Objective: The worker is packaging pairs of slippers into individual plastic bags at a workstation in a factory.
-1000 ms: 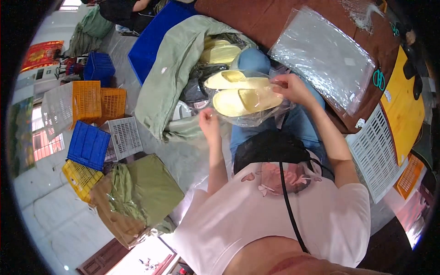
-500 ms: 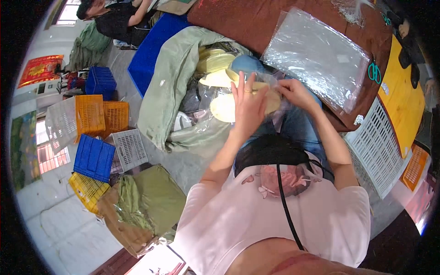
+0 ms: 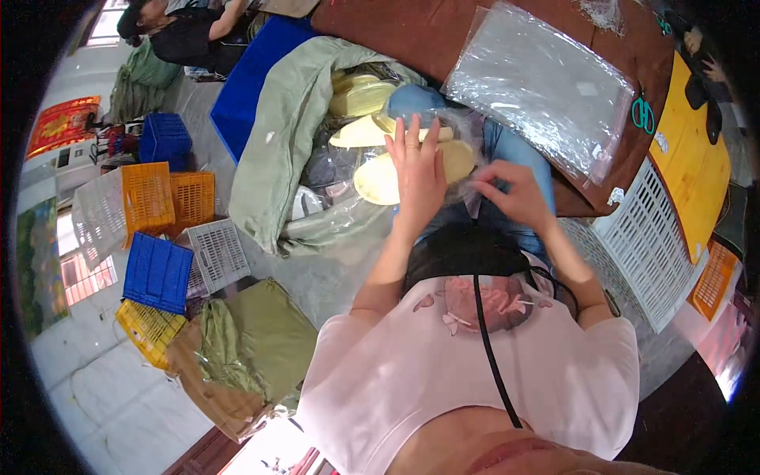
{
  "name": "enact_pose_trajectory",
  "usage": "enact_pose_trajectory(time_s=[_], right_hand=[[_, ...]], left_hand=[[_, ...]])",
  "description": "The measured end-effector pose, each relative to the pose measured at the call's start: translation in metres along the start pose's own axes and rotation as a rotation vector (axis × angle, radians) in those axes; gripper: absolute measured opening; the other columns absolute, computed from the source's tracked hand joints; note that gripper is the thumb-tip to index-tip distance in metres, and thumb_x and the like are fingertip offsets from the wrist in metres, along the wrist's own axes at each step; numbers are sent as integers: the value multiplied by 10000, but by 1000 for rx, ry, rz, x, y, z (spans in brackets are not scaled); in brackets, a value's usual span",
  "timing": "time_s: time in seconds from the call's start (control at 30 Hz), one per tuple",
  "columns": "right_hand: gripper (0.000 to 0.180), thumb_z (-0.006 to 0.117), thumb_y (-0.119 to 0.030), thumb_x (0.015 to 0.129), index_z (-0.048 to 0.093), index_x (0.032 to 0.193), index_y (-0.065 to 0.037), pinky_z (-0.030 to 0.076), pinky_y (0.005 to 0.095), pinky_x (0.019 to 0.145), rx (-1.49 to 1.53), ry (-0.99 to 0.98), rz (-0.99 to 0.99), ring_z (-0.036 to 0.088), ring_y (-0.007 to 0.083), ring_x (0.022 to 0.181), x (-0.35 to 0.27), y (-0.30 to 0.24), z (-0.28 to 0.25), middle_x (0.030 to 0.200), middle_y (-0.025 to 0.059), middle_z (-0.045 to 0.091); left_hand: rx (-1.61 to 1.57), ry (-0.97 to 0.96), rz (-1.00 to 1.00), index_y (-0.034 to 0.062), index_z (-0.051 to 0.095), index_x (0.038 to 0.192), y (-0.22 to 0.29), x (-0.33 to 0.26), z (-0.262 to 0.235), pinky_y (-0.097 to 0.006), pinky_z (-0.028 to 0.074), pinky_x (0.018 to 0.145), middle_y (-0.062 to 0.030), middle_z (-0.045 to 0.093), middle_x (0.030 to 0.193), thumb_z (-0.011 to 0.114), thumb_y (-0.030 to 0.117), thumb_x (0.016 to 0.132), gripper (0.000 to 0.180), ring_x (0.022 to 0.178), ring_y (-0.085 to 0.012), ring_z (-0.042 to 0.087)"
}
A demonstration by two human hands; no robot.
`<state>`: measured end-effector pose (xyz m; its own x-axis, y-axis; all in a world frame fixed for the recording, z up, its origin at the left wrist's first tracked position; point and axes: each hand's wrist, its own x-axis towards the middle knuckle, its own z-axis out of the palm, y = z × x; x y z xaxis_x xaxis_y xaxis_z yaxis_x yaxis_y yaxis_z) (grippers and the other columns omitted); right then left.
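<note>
The left hand (image 3: 418,178) lies flat on a pale yellow insole (image 3: 380,178), fingers spread apart and pressing it down on the person's lap, just below a stack of like insoles (image 3: 360,103) in the open green sack (image 3: 277,150). The right hand (image 3: 514,194), just right of that insole, has its fingers pinched together on the thin clear bag (image 3: 467,150) that wraps the insole's far end. As far as can be judged, the insole is partly inside the bag, not yet fully sleeved or sealed. Many insoles wait in the sack. A pile of clear bags (image 3: 546,87) rests on the brown tabletop (image 3: 412,32), up and right of the insole, with green scissors (image 3: 643,115) beside it.
</note>
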<state>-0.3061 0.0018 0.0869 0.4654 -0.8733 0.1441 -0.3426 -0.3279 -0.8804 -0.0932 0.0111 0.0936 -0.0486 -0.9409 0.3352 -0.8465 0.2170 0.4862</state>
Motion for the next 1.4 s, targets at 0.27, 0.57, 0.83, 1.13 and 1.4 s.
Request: enact_pose_trajectory(time_s=[0.27,0.57,0.83,1.13,1.4], right_hand=[[271,486,-220,1046,634,1063,6,546,332,818,828,-430,316,704,194,896,-2,-1,-28,1004,100,708],[632,693,-56,804,490,1400,-103,505,438,874,-296,-50,-112,605,347,1073,49,7,24,1168,181,581],[445,537,-303,1011,508,1383,-61,394,388,1088,96,-246,-50,527,295,1268,76,38,40,1372,166,542],[220,728,-188,867,630,996,-39,462,334,935,430,-286,27,598,175,1019,62,50,61,1033,73,642],[116,694,-51,820,598,885,-46,449,272,873,323,103,285,555,98,930,-25,25,-126,936,-6,606]], left_hand=[[103,16,-75,-27,337,1498,0,-4,-3,-526,269,1099,-256,482,1398,597,51,872,682,1280,-423,420],[-181,291,-153,-53,340,1489,-12,-11,-44,-483,328,1103,-248,451,1450,652,127,920,674,1293,-405,442],[-850,155,-1140,6,410,1448,-152,-35,-66,-346,509,796,-182,617,1221,453,625,989,772,1102,-217,586],[-1176,256,-772,-15,623,1092,-189,-74,-9,-302,530,696,-124,724,936,485,334,1060,376,772,-171,667],[-1086,209,-740,5,622,986,-148,-43,11,-285,515,490,-107,687,793,504,255,1050,283,541,-172,620]])
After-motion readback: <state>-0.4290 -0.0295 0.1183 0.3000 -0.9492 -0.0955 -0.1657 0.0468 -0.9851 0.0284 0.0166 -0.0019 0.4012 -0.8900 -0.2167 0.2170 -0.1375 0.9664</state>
